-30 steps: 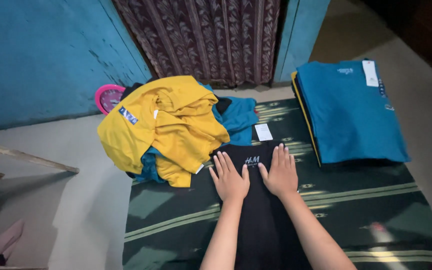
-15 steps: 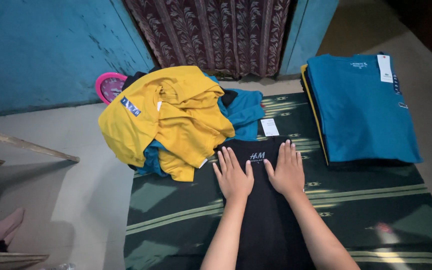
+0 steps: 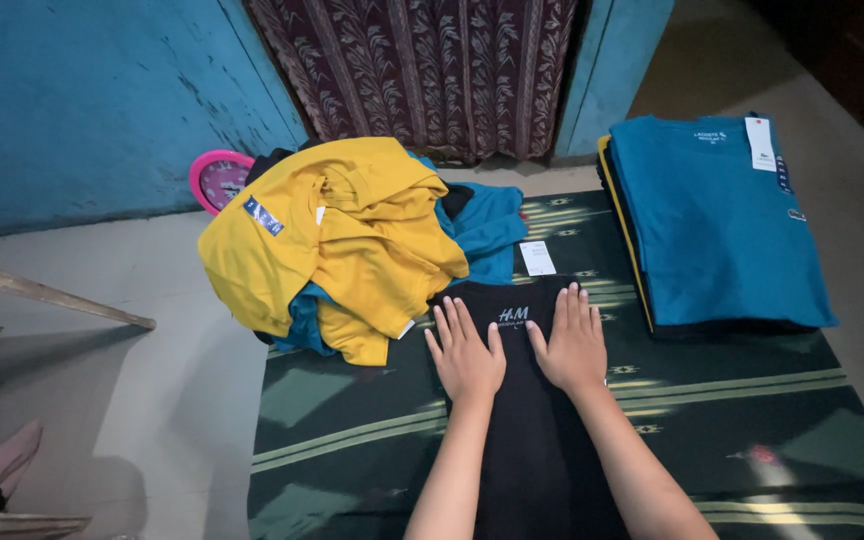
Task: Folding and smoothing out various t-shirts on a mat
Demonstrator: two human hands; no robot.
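Far to the left of the left hand point(image 3: 467, 357), a pink clock point(image 3: 217, 178) leans against the blue wall point(image 3: 82, 100). Just up and left of that hand sits a loose heap of yellow and teal shirts point(image 3: 337, 240), unfolded and bunched. The left hand lies flat, fingers spread, palm pressing the black shirt point(image 3: 527, 420), gripping nothing. The shirt stretches lengthwise on the green striped mat point(image 3: 352, 430) under both forearms, collar just beyond the fingertips, so flat palms likely smooth the cloth. The right hand point(image 3: 572, 345) lies beside it, equally flat and open. Right of it rests a neat stack topped by a folded teal shirt point(image 3: 717, 225), tag attached.
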